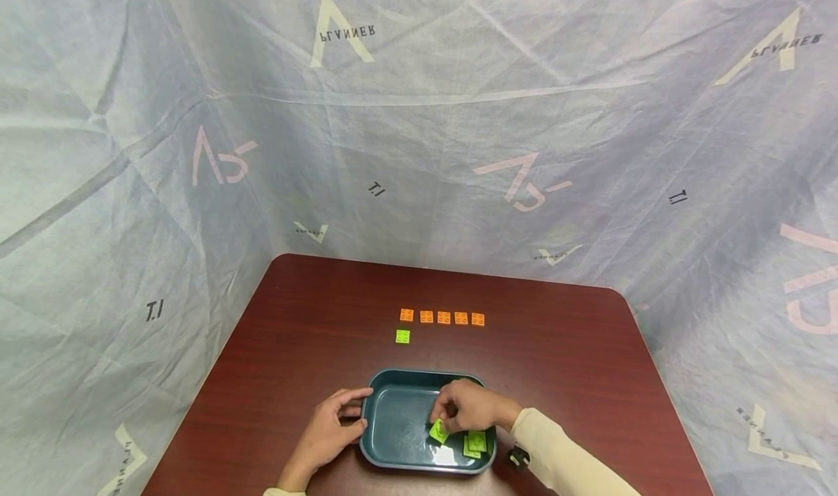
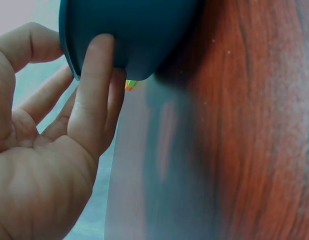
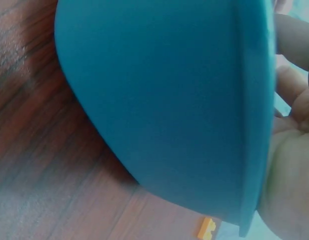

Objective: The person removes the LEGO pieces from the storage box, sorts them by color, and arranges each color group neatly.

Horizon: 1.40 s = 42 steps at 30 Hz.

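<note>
Lit brightly and diffusely in the head view, with pale glare on the floor of the teal tray [image 1: 401, 420]; softly blurred in both wrist views, with dark shadow on the wood-grain tabletop [image 2: 264, 125] beside the tray.

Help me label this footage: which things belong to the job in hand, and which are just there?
Apparently for the job:
tray, touched by the left hand
green block pinched by the right hand
green blocks inside the tray
lone green block
five orange blocks

Just there:
printed sheeting
table
</note>
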{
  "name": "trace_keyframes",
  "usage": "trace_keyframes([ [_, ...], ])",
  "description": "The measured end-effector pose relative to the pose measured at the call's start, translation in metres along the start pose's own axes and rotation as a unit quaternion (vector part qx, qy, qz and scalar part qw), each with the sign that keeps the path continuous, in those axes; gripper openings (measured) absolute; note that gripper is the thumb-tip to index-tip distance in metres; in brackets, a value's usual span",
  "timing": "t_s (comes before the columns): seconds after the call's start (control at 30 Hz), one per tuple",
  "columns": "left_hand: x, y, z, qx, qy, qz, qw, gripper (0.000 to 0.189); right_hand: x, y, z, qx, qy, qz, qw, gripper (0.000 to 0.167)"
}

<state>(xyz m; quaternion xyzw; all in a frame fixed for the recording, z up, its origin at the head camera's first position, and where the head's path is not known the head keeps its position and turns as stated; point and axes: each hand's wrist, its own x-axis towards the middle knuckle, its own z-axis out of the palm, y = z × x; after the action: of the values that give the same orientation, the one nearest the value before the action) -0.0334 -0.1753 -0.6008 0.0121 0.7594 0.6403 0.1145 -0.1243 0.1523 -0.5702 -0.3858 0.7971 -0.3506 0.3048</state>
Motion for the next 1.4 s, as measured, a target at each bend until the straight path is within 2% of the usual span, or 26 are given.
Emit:
trace_keyframes([
  [0.2, 0.0, 0.0, 0.0, 0.006, 0.0, -0.003, 1.0, 0.05, -0.001, 0.003, 0.0, 0.094, 0.018, 0.001, 0.9954, 0.021],
  [0.3, 0.0, 0.0, 0.0, 0.006, 0.001, -0.005, 1.0, 0.05, -0.001, 0.003, -0.002, 0.145, 0.025, 0.002, 0.9891, 0.02],
  [0.53, 0.001, 0.0, -0.001, 0.017, 0.002, 0.002, 0.9999, 0.05, -0.001, 0.0, -0.008, 0.22, 0.054, 0.005, 0.9739, 0.009],
  [0.63, 0.001, 0.0, -0.001, 0.015, 0.002, 0.003, 0.9999, 0.049, -0.001, -0.001, -0.011, 0.215, 0.062, 0.011, 0.9745, 0.01],
  [0.73, 0.001, 0.0, -0.001, 0.01, 0.0, 0.002, 1.0, 0.05, -0.002, -0.002, -0.015, 0.18, 0.072, 0.017, 0.9809, 0.01],
  [0.87, 0.002, 0.0, -0.001, 0.002, -0.002, 0.0, 1.0, 0.05, -0.003, -0.003, -0.019, 0.162, 0.082, 0.025, 0.9831, 0.012],
  [1.07, 0.002, 0.0, -0.002, 0.016, -0.001, 0.003, 0.9999, 0.05, -0.002, -0.003, -0.024, 0.165, 0.111, 0.03, 0.9795, 0.013],
  [1.23, 0.002, -0.001, -0.001, 0.017, -0.001, 0.002, 0.9999, 0.05, 0.0, -0.001, -0.031, 0.138, 0.148, 0.03, 0.9789, 0.012],
  [1.4, 0.001, 0.0, -0.001, 0.02, -0.008, 0.001, 0.9998, 0.051, 0.003, 0.001, -0.041, 0.132, 0.188, 0.04, 0.9724, 0.012],
])
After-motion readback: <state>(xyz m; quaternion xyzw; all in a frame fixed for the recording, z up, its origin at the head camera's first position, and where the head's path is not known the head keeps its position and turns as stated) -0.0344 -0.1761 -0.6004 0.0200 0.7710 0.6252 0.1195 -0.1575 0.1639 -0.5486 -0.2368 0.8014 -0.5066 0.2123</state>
